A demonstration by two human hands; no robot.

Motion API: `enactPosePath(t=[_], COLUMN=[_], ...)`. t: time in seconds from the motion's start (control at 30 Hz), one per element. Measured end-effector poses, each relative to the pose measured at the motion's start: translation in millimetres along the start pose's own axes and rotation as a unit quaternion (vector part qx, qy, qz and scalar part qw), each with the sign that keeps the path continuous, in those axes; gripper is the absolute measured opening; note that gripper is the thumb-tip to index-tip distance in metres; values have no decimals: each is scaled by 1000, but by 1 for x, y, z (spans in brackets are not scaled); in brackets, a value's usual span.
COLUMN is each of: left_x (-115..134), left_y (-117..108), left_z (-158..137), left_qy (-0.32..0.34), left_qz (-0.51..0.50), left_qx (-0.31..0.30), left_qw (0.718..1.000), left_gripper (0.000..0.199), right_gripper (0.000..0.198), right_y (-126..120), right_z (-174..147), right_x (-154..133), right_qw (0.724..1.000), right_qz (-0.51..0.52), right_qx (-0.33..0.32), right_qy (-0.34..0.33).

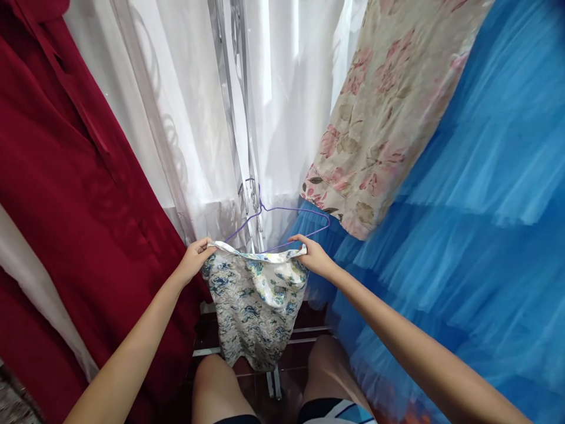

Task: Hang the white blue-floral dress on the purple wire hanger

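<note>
A white garment with a blue and yellow floral print (260, 306), skirt-like in shape, hangs between my two hands. My left hand (198, 258) pinches the left end of its white top edge. At the right end of that edge, my right hand (312, 254) grips it between thumb and fingers. The top edge is stretched nearly level, with a fold drooping at its right half. Just behind it a thin purple hanger (293, 209) hangs by its hook from a metal stand; the garment hides part of its lower bar.
Red fabric (88, 194) hangs on the left. A beige dress with pink flowers (375, 118) and a tiered blue tulle dress (485, 235) hang on the right. White curtains (189, 88) stand behind the metal stand (241, 106). My knees are below the garment.
</note>
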State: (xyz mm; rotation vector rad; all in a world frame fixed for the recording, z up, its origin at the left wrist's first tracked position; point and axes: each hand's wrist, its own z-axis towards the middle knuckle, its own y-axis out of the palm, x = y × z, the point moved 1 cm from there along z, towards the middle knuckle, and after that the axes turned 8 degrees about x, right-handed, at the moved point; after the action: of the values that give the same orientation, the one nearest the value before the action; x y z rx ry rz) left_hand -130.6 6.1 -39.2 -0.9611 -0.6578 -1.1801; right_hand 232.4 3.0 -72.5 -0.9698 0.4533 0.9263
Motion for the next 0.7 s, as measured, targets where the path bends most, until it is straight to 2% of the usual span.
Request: enactPosePath(t=[0.07, 0.13, 0.27, 0.33, 0.4, 0.53, 0.57, 0.63, 0.7], left_x=[9, 17, 22, 23, 24, 30, 30, 28, 24], left_y=[3, 5, 5, 4, 4, 5, 6, 8, 9], left_z=[2, 5, 6, 5, 4, 3, 3, 2, 1], left_qy=[-2, -15, -61, -75, -86, -112, -119, -136, -151], left_qz=[-21, -59, -129, -140, -144, -160, -170, -189, -201], left_qx=[10, 8, -39, -62, -86, -133, -135, -121, -101], left_qw=[1000, 998, 989, 985, 982, 972, 969, 965, 963], left_gripper=[32, 34, 36, 37, 38, 38, 38, 35, 31], right_gripper=[47, 58, 94, 101, 95, 50, 44, 53, 77], right_y=[4, 4, -11, -23, -33, -43, -44, -45, -47], right_z=[-7, -18, -32, -24, -8, 22, 25, 26, 26], right_x=[-2, -3, 2, 7, 14, 23, 25, 25, 23], right_qw=[1000, 999, 995, 992, 994, 997, 997, 996, 995], right_qz=[14, 17, 8, 6, -8, -25, -26, -27, -27], right_qx=[-16, -15, 89, 123, 110, 27, 23, 37, 68], right_qy=[-14, -25, -42, -25, 13, 70, 74, 76, 68])
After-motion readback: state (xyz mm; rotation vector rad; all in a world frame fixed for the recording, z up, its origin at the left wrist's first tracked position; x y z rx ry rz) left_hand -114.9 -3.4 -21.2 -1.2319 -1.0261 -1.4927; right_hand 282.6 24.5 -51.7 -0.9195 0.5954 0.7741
